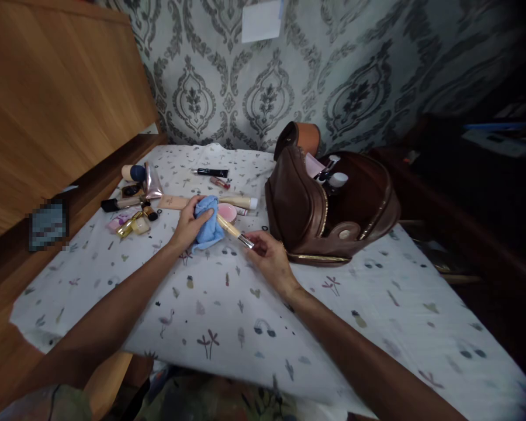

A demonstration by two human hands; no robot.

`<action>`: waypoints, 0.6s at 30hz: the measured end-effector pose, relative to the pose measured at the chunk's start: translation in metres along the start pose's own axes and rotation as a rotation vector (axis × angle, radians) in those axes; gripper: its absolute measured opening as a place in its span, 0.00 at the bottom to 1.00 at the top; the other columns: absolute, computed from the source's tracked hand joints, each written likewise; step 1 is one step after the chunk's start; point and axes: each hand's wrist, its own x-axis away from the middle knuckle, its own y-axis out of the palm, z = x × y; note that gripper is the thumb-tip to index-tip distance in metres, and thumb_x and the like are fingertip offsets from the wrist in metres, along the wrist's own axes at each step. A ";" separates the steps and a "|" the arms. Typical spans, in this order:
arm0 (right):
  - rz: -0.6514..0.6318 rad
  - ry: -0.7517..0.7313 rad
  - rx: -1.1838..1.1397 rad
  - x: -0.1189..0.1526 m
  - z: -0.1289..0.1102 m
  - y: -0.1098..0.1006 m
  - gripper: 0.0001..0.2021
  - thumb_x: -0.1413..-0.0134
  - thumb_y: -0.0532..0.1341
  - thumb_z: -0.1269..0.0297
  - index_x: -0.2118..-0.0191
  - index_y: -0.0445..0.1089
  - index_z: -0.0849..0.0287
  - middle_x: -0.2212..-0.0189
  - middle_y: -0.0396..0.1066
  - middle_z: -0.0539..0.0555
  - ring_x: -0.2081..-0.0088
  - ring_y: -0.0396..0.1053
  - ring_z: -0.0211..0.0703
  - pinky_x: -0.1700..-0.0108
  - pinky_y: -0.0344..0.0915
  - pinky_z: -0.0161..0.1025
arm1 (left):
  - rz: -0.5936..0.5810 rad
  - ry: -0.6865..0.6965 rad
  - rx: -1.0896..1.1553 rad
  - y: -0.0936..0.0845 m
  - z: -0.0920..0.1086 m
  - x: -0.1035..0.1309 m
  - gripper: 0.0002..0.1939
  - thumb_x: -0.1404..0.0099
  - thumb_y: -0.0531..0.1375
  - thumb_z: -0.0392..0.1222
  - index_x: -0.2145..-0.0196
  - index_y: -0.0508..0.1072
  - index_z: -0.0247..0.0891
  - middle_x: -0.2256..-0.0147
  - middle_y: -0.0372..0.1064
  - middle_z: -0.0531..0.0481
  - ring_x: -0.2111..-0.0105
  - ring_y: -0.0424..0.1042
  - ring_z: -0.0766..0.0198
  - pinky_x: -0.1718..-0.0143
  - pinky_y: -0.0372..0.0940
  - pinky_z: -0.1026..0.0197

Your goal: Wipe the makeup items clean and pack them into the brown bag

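Observation:
My left hand (189, 225) is closed around a crumpled blue cloth (208, 227). A makeup brush (230, 227) with a pale wooden handle and a silver ferrule reaches from the cloth toward the right. At its ferrule end, the fingers of my right hand (268, 256) pinch it; the bristles are hidden by them. The cloth touches the handle's left end. Just behind the brush sits a round pink container (227, 212), with a beige tube (236, 202) with a white cap beyond it.
An open brown leather bag (296, 202) holding several items stands at right. Left lie cosmetics: a rose-gold tube (153, 182), a dark-capped bottle (134, 172), a gold bottle (126, 227). A black tube (213, 172) lies farther back on the patterned tablecloth (241, 327). A wooden panel (61, 88) rises left.

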 end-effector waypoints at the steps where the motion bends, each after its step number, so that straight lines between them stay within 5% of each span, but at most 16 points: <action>1: 0.001 -0.005 0.009 0.000 -0.001 0.000 0.13 0.55 0.64 0.65 0.60 0.72 0.58 0.68 0.71 0.52 0.70 0.66 0.39 0.67 0.64 0.36 | 0.000 -0.004 0.003 0.000 0.000 0.000 0.21 0.45 0.67 0.48 0.55 0.71 0.38 0.58 0.71 0.49 0.57 0.70 0.59 0.54 0.67 0.60; 6: -0.003 0.036 -0.058 0.004 -0.008 0.000 0.16 0.49 0.63 0.56 0.56 0.67 0.57 0.71 0.67 0.48 0.73 0.67 0.37 0.72 0.63 0.35 | -0.014 -0.012 0.030 0.000 0.000 0.000 0.22 0.45 0.67 0.49 0.55 0.71 0.39 0.60 0.70 0.51 0.59 0.70 0.61 0.56 0.67 0.62; 12: -0.072 0.133 -0.162 0.007 -0.023 -0.002 0.24 0.37 0.48 0.43 0.51 0.62 0.58 0.77 0.68 0.46 0.81 0.64 0.35 0.78 0.57 0.33 | -0.025 -0.028 0.086 0.003 0.002 0.001 0.21 0.46 0.68 0.49 0.56 0.72 0.38 0.61 0.71 0.51 0.60 0.71 0.61 0.58 0.69 0.63; 18: -0.097 0.120 -0.220 0.005 -0.018 0.001 0.24 0.54 0.67 0.50 0.55 0.58 0.55 0.80 0.63 0.39 0.81 0.63 0.34 0.77 0.59 0.33 | 0.011 -0.087 0.167 0.004 0.001 0.002 0.21 0.47 0.68 0.47 0.57 0.71 0.38 0.62 0.71 0.51 0.63 0.71 0.63 0.61 0.70 0.64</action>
